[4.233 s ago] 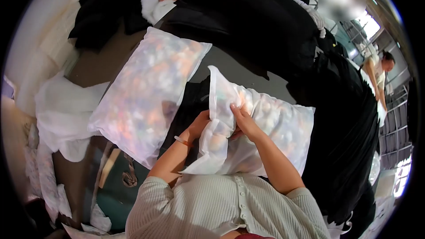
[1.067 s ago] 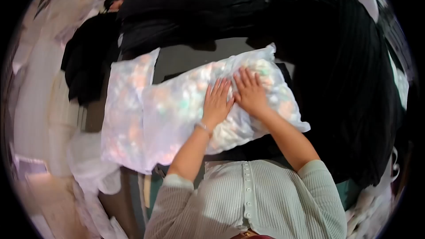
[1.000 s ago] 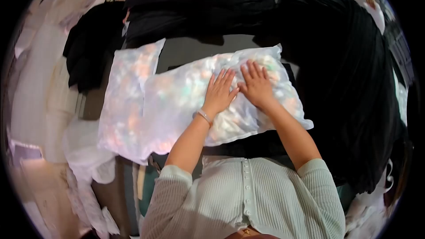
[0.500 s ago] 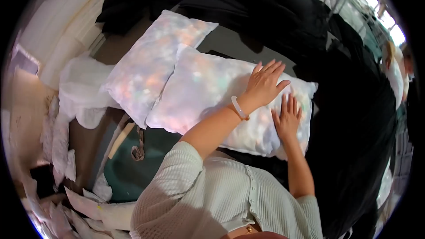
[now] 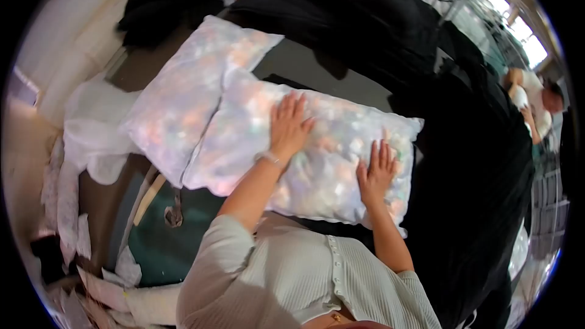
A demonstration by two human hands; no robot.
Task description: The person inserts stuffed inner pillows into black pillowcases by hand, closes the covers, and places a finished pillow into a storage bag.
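Observation:
A plump white pillow [image 5: 341, 134] with multicoloured filling showing through its thin cover lies before me. My left hand [image 5: 289, 127], with a band around its wrist, rests palm down on the pillow's upper middle, fingers stretched. Near the right end, my right hand [image 5: 376, 175] lies flat on the same pillow, fingers spread and thumb apart. A second pillow [image 5: 177, 91] of the same kind lies at an angle to the left, its edge meeting the first one. Neither hand grasps anything.
Black fabric [image 5: 475, 183] is heaped on the right and along the back. White sheer cloth [image 5: 97, 122] hangs at the left, above a wooden strip [image 5: 149, 200] and a dark green surface [image 5: 177, 247]. Another person [image 5: 536, 100] is at the far right.
My left hand has moved left across the pillow, away from my right hand. The right hand stays near the pillow's right end. The whole view has shifted slightly, revealing more of the other person.

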